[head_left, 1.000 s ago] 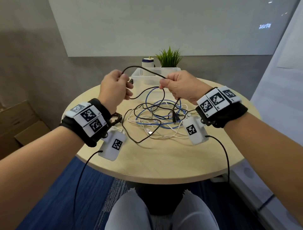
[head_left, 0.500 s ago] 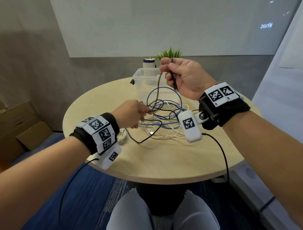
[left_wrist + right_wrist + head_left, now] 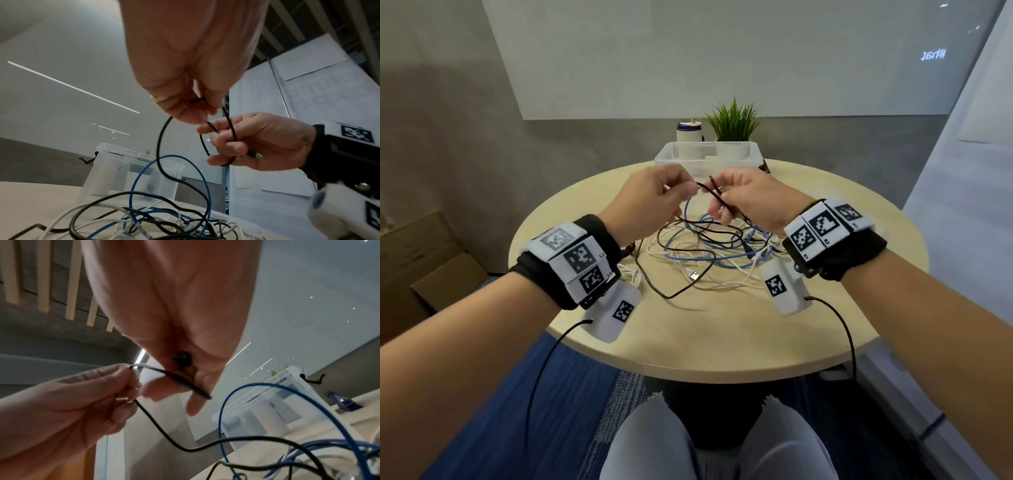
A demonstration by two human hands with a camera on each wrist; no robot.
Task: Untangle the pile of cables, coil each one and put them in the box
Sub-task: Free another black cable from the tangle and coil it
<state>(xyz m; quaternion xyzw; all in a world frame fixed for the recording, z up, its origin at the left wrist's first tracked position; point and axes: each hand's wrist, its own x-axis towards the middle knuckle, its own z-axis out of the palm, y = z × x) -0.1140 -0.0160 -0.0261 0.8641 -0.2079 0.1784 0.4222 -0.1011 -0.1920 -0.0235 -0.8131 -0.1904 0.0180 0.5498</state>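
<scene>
Black cable (image 3: 717, 198) pinched by left hand (image 3: 650, 202) and right hand (image 3: 753, 202) at frame centre, above tangled pile (image 3: 709, 253).

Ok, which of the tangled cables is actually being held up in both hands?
The black cable: the left hand and right hand both pinch it, while the blue cable and white cable rest in the pile.

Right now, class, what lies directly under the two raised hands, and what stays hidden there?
Under the left hand and right hand, which pinch a black cable, lies the tangled pile of blue, white and black cables on the table. How the strands cross underneath is hidden.
</scene>
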